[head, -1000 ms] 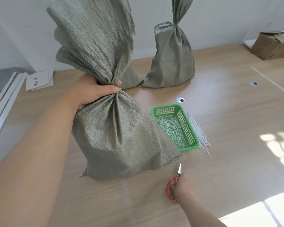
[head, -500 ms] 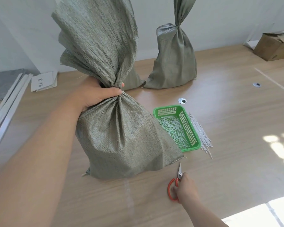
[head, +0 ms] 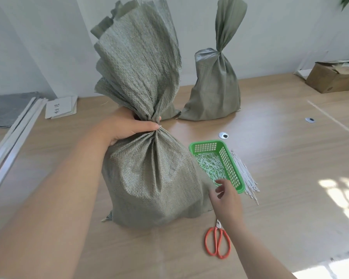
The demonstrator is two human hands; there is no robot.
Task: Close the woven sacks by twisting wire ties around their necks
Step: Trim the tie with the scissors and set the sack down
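Letting go of the scissors [head: 217, 241], the right hand [head: 227, 195] had moved forward to the near end of the green basket [head: 230, 168]. Its fingers were loosely bent above the rim and nothing showed in them. The scissors, with orange handles, lay flat on the table [head: 290, 158] just behind that wrist, blades pointing away from the person. White wire ties [head: 210, 165] filled the basket's floor, and a loose bundle of longer ties [head: 244, 174] lay on the table against the basket's right side. Left of the basket the sack [head: 153, 178] stood upright, touching the basket's near left corner. The left hand [head: 127, 125] gripped its gathered neck as before, fingers and thumb wrapped around the cloth, with the free top fanning upward above the fist. A short white tip showed at the thumb, too small to identify. Farther back a small round metal cap [head: 223, 135] sat in the tabletop. Beyond it a second sack [head: 214, 91] stood with its neck already twisted shut, and a third sack [head: 167, 113] was mostly hidden behind the held one. A cardboard box [head: 330, 79] rested at the far right, and folded papers [head: 61, 107] lay at the far left.
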